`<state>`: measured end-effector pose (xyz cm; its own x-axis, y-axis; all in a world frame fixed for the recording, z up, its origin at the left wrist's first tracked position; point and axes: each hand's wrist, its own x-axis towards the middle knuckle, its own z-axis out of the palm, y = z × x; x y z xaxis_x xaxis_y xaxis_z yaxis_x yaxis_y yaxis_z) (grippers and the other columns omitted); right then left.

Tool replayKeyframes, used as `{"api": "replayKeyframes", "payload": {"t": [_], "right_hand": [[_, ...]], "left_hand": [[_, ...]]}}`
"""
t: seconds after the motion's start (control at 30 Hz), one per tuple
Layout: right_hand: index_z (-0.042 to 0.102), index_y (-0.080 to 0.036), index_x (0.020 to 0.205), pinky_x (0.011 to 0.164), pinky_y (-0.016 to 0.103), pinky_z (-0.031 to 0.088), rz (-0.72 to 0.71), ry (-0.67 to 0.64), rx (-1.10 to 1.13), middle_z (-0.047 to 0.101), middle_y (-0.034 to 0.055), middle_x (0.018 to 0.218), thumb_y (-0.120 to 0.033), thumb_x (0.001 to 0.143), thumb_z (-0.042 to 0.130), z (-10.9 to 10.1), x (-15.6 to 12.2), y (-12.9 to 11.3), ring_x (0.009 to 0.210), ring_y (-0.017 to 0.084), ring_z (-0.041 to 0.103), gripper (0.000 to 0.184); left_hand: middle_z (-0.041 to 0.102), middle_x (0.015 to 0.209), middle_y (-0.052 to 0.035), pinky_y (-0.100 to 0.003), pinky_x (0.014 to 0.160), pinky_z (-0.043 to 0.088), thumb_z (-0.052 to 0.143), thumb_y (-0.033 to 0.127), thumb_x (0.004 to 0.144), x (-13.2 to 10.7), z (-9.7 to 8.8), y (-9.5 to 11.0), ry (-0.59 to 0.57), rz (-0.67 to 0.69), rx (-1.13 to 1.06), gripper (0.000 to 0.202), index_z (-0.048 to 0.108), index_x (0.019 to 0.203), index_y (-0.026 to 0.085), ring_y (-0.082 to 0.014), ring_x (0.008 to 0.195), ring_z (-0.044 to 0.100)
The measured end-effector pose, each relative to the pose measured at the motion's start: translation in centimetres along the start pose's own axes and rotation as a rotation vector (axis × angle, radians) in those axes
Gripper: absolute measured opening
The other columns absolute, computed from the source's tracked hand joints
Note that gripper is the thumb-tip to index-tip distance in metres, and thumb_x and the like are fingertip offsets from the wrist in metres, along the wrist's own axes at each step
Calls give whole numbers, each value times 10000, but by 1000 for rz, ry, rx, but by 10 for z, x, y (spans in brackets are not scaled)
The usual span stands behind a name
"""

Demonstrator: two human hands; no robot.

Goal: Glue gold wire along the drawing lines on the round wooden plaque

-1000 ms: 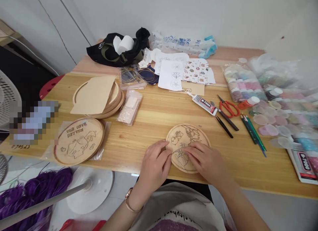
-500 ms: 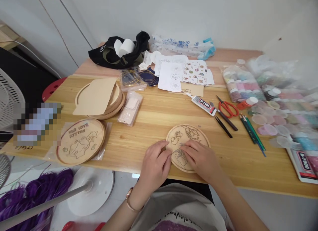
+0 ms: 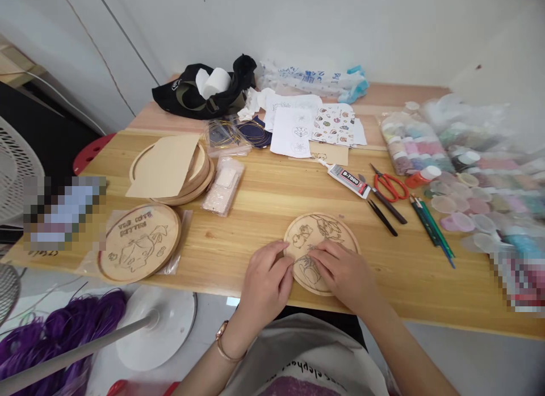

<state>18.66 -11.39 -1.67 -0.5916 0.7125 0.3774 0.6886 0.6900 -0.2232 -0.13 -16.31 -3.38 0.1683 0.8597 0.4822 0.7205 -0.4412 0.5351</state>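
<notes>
A round wooden disc (image 3: 323, 231) with flower outlines drawn on it lies near the front edge of the wooden table (image 3: 264, 203). My left hand (image 3: 266, 285) rests at the disc's left rim with its fingers curled and the fingertips pinched against the wood. My right hand (image 3: 344, 274) lies over the disc's lower middle, fingers bent together and pressing on the drawing. Whether a thin wire or anything else sits between the fingertips I cannot make out.
A second engraved disc (image 3: 138, 243) in a plastic sleeve lies front left, behind it a stack of wooden rounds (image 3: 179, 175). A glue tube (image 3: 347, 179), red scissors (image 3: 389, 183), tweezers (image 3: 383, 211) and pens (image 3: 432, 228) lie to the right, with bags of coloured jars (image 3: 464, 158) beyond.
Both hands stay on the disc; the right hand has shifted slightly left and closer. The view has drifted a little.
</notes>
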Motion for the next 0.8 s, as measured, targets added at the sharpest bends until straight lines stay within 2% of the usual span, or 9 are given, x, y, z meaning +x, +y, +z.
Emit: {"api": "replayKeyframes", "payload": {"t": [0.27,0.8], "right_hand": [[687,-175,857,602,250,418,0,-16,3,681,27,788,-171,947,461,1,0,0,680,144,627,243],[691,-190,801,546,264,378,-31,-6,-136,665,16,720,-124,925,461,1,1,-3,623,144,610,269]], "left_hand": [[611,1159,-116,-385,926,474,519,74,881,1,-1,1,-4,2,3,156,580,994,162,-222,1112,562],[615,1160,-117,-384,926,478,520,76,879,0,0,0,8,12,18,173,579,1016,163,-221,1102,570]]}}
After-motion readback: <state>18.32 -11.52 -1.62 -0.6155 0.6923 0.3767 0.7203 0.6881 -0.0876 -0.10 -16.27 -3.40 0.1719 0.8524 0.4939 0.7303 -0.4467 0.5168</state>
